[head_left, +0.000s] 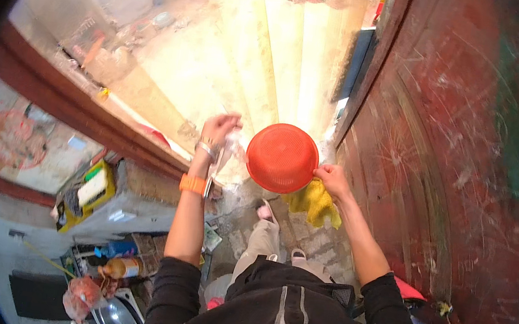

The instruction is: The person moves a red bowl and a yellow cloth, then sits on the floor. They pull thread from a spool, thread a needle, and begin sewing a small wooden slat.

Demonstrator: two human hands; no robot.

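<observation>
A red-orange plastic colander (282, 158) with a fine mesh hangs in front of me at the doorway. My right hand (334, 180) is closed on its right rim, thumb and fingers pinching the edge. My left hand (219, 127) is raised beside the colander on the left, apart from it, its fingers drawn together and slightly blurred. A pale, see-through strip (231, 150) shows below those fingers; what it is cannot be made out. An orange band and a bracelet circle my left wrist. Under the colander, a yellow cloth (315, 204) lies partly hidden.
A scratched red door (443, 160) stands close on my right. On the left are the door frame (96, 108), a yellow container (90, 195), a bottle with orange-brown contents (121, 267) and a metal basin (119, 317). Bright ground lies beyond the doorway.
</observation>
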